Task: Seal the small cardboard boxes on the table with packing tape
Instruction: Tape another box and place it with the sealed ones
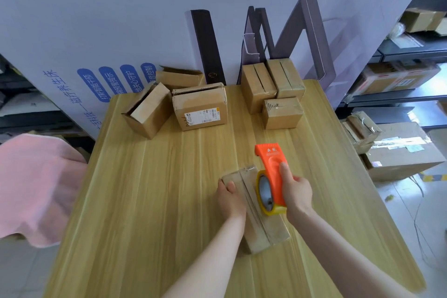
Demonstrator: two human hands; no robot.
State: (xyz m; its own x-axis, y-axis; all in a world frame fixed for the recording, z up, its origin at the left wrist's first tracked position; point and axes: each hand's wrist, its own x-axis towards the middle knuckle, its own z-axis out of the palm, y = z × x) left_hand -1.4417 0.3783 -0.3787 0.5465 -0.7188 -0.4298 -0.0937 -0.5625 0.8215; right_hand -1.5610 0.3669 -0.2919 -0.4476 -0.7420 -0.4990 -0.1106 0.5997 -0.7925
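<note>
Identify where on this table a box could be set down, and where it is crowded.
Widest bare wood: the table's left half, between the open boxes at the back, the pink cloth off its left edge and the left hand. A smaller strip between the tape dispenser and the taped boxes. Crowded: the back edge, and around the box being taped.

Bright, even indoor light through a wide-angle lens.
We find only faint, soft shadows on the table (145, 176); right of it the floor (396, 203) glares white, and beyond its corners straight lines bow and blur.
</note>
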